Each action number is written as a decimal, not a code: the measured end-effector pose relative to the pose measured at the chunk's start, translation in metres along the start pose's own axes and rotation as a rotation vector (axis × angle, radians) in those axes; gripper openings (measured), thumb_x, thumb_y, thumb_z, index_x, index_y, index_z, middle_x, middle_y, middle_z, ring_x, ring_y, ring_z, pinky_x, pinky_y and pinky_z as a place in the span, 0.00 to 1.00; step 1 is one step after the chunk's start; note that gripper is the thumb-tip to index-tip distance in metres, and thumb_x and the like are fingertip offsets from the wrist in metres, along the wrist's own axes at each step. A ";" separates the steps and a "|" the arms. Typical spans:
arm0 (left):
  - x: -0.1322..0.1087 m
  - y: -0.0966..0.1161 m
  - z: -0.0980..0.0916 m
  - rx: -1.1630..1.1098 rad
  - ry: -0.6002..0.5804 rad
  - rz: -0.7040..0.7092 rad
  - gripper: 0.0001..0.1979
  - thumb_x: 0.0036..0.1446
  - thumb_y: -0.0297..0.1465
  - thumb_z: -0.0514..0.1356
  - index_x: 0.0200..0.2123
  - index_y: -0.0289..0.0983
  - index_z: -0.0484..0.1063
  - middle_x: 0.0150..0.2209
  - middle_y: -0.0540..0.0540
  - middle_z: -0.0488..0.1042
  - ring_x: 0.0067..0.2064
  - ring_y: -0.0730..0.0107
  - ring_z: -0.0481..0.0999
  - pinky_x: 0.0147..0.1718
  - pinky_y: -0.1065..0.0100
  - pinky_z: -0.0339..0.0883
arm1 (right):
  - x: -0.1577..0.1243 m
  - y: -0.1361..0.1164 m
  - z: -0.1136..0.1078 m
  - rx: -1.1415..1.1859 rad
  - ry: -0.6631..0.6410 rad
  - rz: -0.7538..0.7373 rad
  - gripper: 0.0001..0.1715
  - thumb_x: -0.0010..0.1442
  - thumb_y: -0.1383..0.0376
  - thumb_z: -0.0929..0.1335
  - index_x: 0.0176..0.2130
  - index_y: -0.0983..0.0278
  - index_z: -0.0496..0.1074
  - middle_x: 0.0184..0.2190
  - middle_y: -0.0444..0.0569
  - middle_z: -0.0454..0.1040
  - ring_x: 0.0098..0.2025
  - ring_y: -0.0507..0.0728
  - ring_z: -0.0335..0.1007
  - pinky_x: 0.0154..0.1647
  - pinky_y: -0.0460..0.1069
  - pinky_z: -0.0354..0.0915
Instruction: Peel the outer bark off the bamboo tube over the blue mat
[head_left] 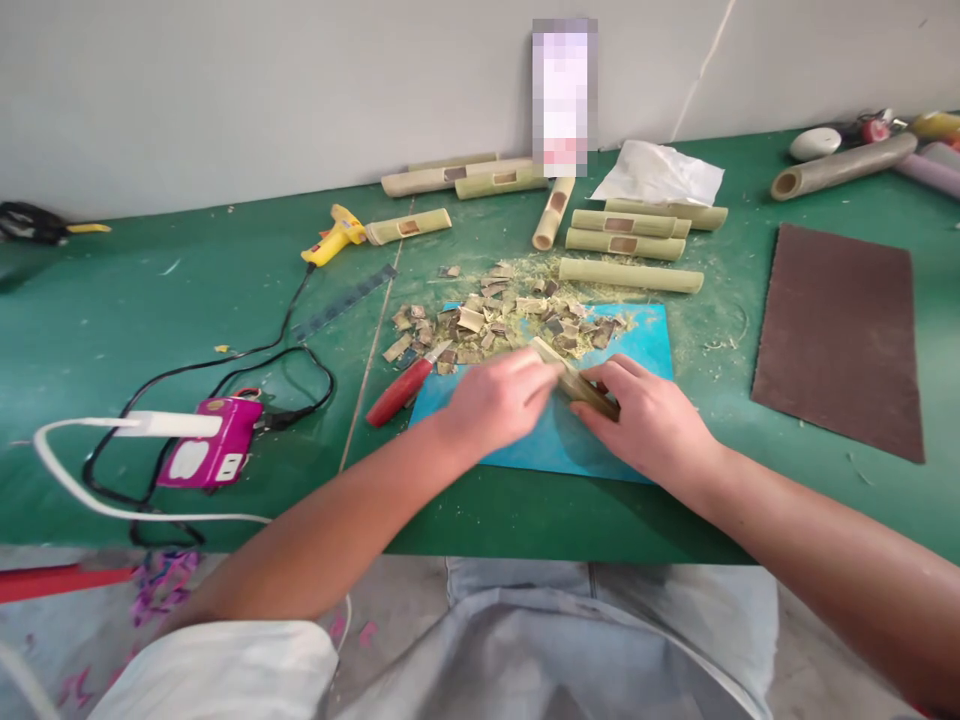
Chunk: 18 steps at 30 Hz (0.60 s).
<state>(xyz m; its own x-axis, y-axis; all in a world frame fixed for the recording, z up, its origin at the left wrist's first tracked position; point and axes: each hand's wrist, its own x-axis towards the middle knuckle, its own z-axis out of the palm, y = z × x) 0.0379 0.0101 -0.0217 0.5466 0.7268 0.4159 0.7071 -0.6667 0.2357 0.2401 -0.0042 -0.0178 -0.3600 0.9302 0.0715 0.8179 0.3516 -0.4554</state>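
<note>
A short bamboo tube lies slantwise over a blue mat, its pale far end pointing up and left. Wrapped round its near part from the right is my right hand. My left hand is closed, with curled fingers against the tube's left side near the far end; what they pinch is hidden and slightly blurred. Just left of that hand, a red-handled knife rests with its blade on the mat's edge. Bamboo chips and shavings are heaped beyond both hands.
Several cut bamboo tubes lie behind the chips. A yellow glue gun, a ruler and a magenta power strip with cords are on the left. Brown sandpaper lies right; a blurred-out upright panel leans on the wall.
</note>
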 end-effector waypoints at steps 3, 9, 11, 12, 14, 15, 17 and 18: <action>0.000 -0.001 0.000 0.018 0.023 -0.045 0.14 0.67 0.32 0.51 0.41 0.34 0.76 0.30 0.45 0.73 0.32 0.71 0.73 0.30 0.72 0.66 | 0.000 0.000 0.000 -0.001 -0.008 0.001 0.11 0.60 0.59 0.66 0.40 0.62 0.71 0.36 0.46 0.70 0.29 0.52 0.64 0.27 0.47 0.54; 0.002 -0.012 0.001 -0.010 0.034 -0.039 0.13 0.66 0.32 0.53 0.41 0.36 0.77 0.31 0.45 0.75 0.32 0.72 0.74 0.31 0.73 0.67 | -0.001 -0.001 -0.001 -0.027 0.017 -0.012 0.12 0.60 0.58 0.65 0.40 0.61 0.71 0.36 0.47 0.71 0.28 0.52 0.64 0.27 0.47 0.54; 0.004 -0.023 0.000 -0.005 0.091 -0.110 0.12 0.65 0.31 0.54 0.41 0.35 0.77 0.32 0.45 0.76 0.33 0.71 0.75 0.32 0.72 0.68 | -0.002 -0.001 -0.003 -0.053 0.029 -0.013 0.13 0.59 0.56 0.66 0.41 0.61 0.71 0.36 0.47 0.71 0.28 0.52 0.63 0.26 0.48 0.54; 0.005 -0.028 -0.001 -0.010 0.098 -0.126 0.12 0.65 0.31 0.54 0.41 0.35 0.77 0.33 0.44 0.77 0.34 0.71 0.76 0.33 0.72 0.68 | -0.003 -0.001 -0.003 -0.067 0.030 -0.014 0.14 0.58 0.56 0.66 0.41 0.61 0.71 0.37 0.47 0.71 0.28 0.52 0.63 0.26 0.48 0.54; 0.005 -0.032 -0.002 -0.017 0.088 -0.135 0.11 0.65 0.31 0.55 0.42 0.35 0.77 0.34 0.44 0.77 0.34 0.71 0.76 0.34 0.71 0.69 | -0.004 -0.001 -0.004 -0.091 0.022 -0.015 0.13 0.57 0.57 0.67 0.40 0.62 0.72 0.37 0.48 0.71 0.28 0.52 0.64 0.26 0.48 0.54; 0.005 -0.031 -0.002 -0.012 0.084 -0.139 0.11 0.65 0.30 0.55 0.42 0.34 0.77 0.34 0.44 0.77 0.34 0.71 0.76 0.34 0.71 0.68 | -0.005 -0.001 -0.004 -0.099 0.015 -0.018 0.13 0.57 0.58 0.68 0.39 0.62 0.72 0.37 0.48 0.71 0.28 0.52 0.64 0.26 0.48 0.54; 0.003 -0.021 0.000 0.009 0.079 -0.142 0.12 0.65 0.30 0.54 0.42 0.34 0.76 0.33 0.44 0.77 0.34 0.70 0.76 0.34 0.71 0.68 | -0.006 -0.001 -0.003 -0.110 0.006 -0.023 0.11 0.57 0.59 0.67 0.38 0.64 0.72 0.35 0.48 0.70 0.28 0.52 0.63 0.26 0.48 0.55; 0.002 -0.014 0.001 0.015 0.067 -0.127 0.12 0.65 0.30 0.54 0.43 0.34 0.76 0.33 0.44 0.76 0.34 0.70 0.75 0.33 0.71 0.67 | -0.007 -0.001 -0.002 -0.114 0.007 -0.028 0.11 0.58 0.59 0.67 0.37 0.64 0.72 0.35 0.48 0.70 0.28 0.52 0.63 0.26 0.48 0.55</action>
<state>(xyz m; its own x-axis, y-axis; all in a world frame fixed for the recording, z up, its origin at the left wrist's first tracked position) 0.0295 0.0215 -0.0253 0.4210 0.7924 0.4414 0.7760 -0.5667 0.2771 0.2430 -0.0105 -0.0160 -0.3805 0.9205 0.0887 0.8537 0.3865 -0.3490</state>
